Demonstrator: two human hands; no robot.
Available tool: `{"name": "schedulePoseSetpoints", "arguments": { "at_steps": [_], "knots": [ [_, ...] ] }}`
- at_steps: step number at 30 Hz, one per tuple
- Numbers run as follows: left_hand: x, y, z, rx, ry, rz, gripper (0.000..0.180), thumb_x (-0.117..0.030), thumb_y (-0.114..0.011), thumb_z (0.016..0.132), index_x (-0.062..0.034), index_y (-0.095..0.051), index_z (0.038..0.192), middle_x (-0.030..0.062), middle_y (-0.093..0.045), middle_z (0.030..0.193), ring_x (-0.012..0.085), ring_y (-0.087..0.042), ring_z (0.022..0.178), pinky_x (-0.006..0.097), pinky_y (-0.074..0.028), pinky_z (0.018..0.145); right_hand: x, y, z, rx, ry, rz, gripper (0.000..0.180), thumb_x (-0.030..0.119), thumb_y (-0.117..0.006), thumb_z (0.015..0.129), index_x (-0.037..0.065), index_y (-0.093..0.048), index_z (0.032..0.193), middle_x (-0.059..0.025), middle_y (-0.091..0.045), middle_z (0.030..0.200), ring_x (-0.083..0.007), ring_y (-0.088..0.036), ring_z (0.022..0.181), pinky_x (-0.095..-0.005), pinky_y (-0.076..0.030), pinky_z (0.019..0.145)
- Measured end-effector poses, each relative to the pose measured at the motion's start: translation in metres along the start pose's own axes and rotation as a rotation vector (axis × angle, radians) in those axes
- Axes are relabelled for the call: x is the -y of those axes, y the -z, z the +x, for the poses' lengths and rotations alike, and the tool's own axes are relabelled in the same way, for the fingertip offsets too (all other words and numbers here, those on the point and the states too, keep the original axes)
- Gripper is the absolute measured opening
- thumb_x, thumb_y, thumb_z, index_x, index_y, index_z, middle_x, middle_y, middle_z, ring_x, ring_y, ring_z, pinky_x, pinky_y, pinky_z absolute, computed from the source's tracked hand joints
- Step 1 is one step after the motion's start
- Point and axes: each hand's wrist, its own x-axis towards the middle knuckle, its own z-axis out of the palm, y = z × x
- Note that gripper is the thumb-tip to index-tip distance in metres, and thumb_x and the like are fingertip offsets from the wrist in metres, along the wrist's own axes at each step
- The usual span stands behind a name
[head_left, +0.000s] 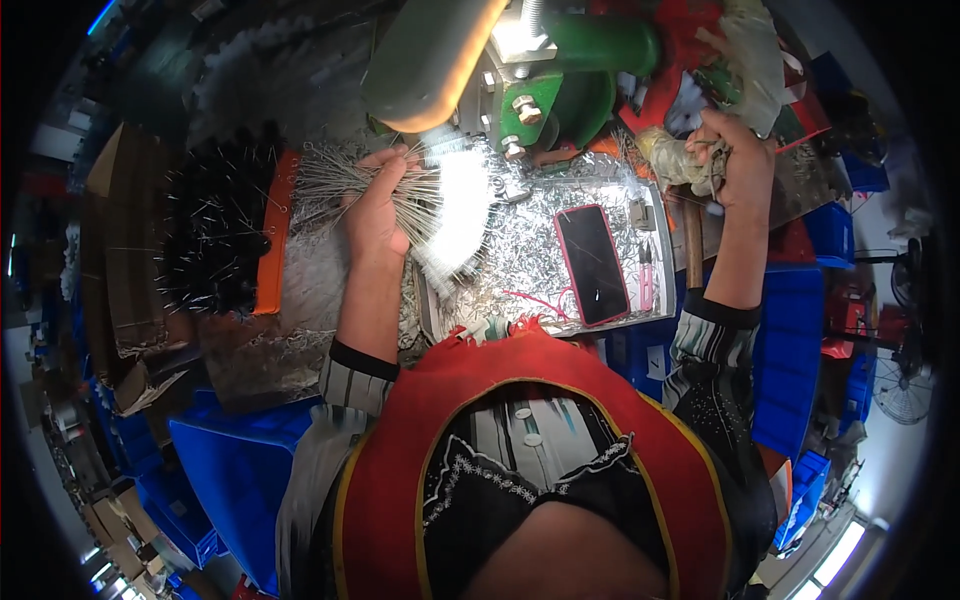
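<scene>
My left hand point(376, 218) is closed round a fanned bundle of thin wire brushes point(325, 180). Their looped wire stems point left, and their white bristled ends point(458, 215) spread to the right under the lamp, brightly lit. On the right, my right hand point(742, 168) has its fingers curled round a pale, cloth-wrapped handle point(672, 160) beside the green machine point(590, 100). The exact shape of the handle under the wrapping is hidden.
A lamp point(430, 65) hangs over the bench. Below it, a tray point(655, 312) strewn with metal bits holds a phone point(592, 265) and pink-handled snips point(645, 280). Black-bristled brushes point(215, 220) lie left behind an orange strip point(274, 240). Blue bins point(240, 480) flank me.
</scene>
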Motion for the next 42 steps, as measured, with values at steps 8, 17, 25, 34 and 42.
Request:
{"name": "schedulePoseSetpoints", "arguments": {
  "at_steps": [8,17,25,34,42],
  "knots": [
    [0.001,0.002,0.000,0.000,0.002,0.000,0.015,0.008,-0.057,0.076,0.0015,-0.054,0.089,0.0157,-0.061,0.093,0.0225,-0.061,0.080,0.033,-0.052,0.072,-0.050,-0.005,-0.010,0.030,0.386,0.122,0.013,0.002,-0.056,0.074,-0.004,-0.053,0.063,-0.0107,-0.050,0.053,-0.0184,-0.051,0.048,-0.0291,-0.044,0.051],
    [0.004,-0.012,0.003,-0.027,0.006,-0.060,0.016,0.008,-0.059,0.075,0.0013,-0.054,0.089,0.0150,-0.060,0.092,0.0229,-0.061,0.077,0.035,-0.053,0.070,-0.034,0.006,0.004,0.104,0.118,0.198,0.011,0.005,-0.063,0.069,-0.003,-0.056,0.071,-0.0107,-0.055,0.058,-0.0177,-0.053,0.046,-0.0269,-0.042,0.043],
    [0.007,-0.018,0.001,-0.082,-0.033,-0.058,0.017,0.009,-0.060,0.072,0.0014,-0.054,0.087,0.0143,-0.060,0.092,0.0237,-0.061,0.079,0.035,-0.053,0.070,-0.021,0.008,0.007,0.064,0.063,0.128,0.013,0.007,-0.064,0.069,-0.002,-0.056,0.071,-0.0102,-0.055,0.057,-0.0184,-0.055,0.045,-0.0274,-0.041,0.040],
    [0.011,-0.020,-0.002,-0.073,-0.051,-0.060,0.015,0.008,-0.060,0.073,0.0010,-0.054,0.086,0.0131,-0.060,0.081,0.0202,-0.059,0.070,0.032,-0.053,0.063,0.004,0.001,-0.002,0.037,0.014,0.008,0.016,0.007,-0.062,0.069,-0.003,-0.054,0.059,-0.0093,-0.049,0.050,-0.0183,-0.049,0.044,-0.0312,-0.045,0.052],
    [0.018,-0.022,-0.001,-0.139,-0.091,-0.103,0.013,0.007,-0.061,0.074,-0.0007,-0.054,0.081,0.0112,-0.059,0.074,0.0181,-0.058,0.064,0.030,-0.052,0.058,0.003,-0.002,-0.001,-0.023,-0.016,-0.027,0.016,0.008,-0.063,0.069,-0.003,-0.056,0.060,-0.0094,-0.051,0.052,-0.0184,-0.049,0.044,-0.0303,-0.044,0.051]
  ]
}}
